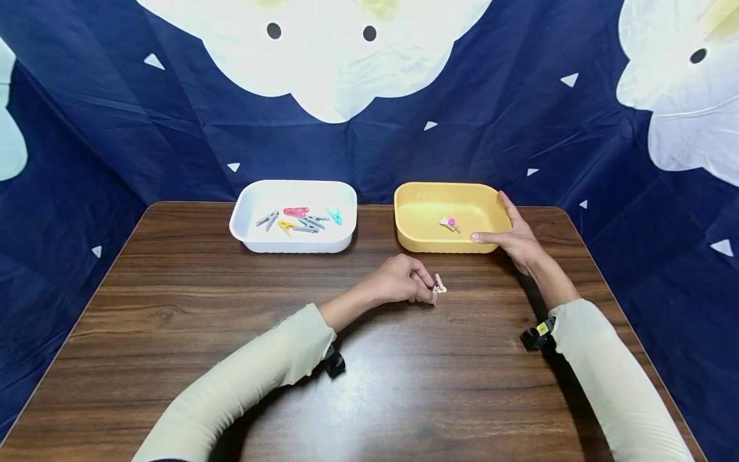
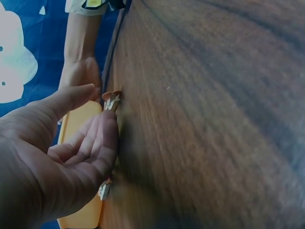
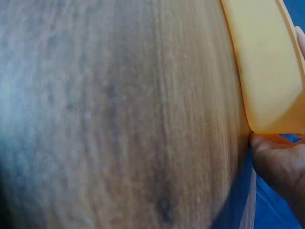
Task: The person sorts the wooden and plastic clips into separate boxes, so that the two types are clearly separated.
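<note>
My left hand [image 1: 404, 280] is low over the table, its fingers loosely bent and the thumb apart from them. Right at its fingertips are small light wooden clips [image 1: 441, 283]. In the left wrist view one clip [image 2: 112, 101] shows just past the thumb and finger ends, not plainly pinched; another clip [image 2: 104, 190] is partly hidden below the hand. My right hand [image 1: 516, 242] grips the right end of a yellow tub [image 1: 424, 246], thumb at the front rim and fingers at the far right side. Small clips with pink and white heads [image 1: 450, 224] lie inside the tub.
To the left of the yellow tub stands a white tub [image 1: 254, 242] with several grey, red, yellow and teal clothespins [image 1: 305, 226]. Both stand at the back edge of a brown wooden table [image 1: 173, 308]. Behind hangs a dark blue cloth [image 1: 369, 151] with white shapes.
</note>
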Demonstrator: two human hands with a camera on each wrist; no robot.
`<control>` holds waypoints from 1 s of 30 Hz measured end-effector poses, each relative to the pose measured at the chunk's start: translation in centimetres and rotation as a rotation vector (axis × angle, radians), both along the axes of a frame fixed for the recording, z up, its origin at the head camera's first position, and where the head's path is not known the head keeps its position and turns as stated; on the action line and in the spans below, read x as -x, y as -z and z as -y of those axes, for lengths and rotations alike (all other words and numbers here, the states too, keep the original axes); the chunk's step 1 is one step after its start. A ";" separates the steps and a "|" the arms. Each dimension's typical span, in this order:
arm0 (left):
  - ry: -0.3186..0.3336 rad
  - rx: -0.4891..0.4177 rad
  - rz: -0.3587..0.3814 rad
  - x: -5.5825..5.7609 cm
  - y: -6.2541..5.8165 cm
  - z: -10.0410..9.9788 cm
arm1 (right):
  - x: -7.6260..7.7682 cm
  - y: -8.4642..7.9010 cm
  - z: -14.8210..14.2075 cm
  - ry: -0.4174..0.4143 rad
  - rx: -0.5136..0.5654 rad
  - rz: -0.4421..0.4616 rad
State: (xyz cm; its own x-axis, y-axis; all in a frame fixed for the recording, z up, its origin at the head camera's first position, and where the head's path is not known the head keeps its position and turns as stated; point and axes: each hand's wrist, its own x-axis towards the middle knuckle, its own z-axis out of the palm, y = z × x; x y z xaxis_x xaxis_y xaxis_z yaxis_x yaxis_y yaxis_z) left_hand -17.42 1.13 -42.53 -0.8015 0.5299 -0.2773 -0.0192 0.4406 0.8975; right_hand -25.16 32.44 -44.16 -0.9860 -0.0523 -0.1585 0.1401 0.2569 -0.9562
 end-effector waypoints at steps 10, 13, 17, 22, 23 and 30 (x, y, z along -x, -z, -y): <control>-0.087 0.129 -0.065 -0.9 0.1 -0.8 | 0.0 -0.1 0.0 0.002 -0.005 0.001; -0.087 0.182 -0.082 -0.2 1.5 -1.2 | 0.0 -0.1 0.0 0.000 -0.008 0.003; -0.078 0.243 -0.102 0.7 3.7 -1.9 | 0.0 -0.1 0.0 -0.004 -0.014 0.004; -0.069 0.242 -0.141 -0.2 2.9 -2.1 | 0.0 0.1 0.0 -0.005 -0.024 0.003; -0.067 0.229 -0.147 -0.4 2.6 -2.1 | 0.0 0.1 0.0 -0.006 -0.027 0.003; -0.069 0.188 -0.156 -0.9 1.7 -1.7 | -0.2 0.1 0.1 -0.007 -0.011 0.000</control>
State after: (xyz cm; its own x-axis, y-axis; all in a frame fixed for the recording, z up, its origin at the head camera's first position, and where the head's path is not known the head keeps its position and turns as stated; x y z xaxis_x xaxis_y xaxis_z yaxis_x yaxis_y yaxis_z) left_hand -16.49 2.82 -44.22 -0.8748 0.4230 -0.2361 0.0772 0.6029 0.7940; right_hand -24.99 32.36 -44.25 -0.9856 -0.0570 -0.1592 0.1384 0.2687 -0.9532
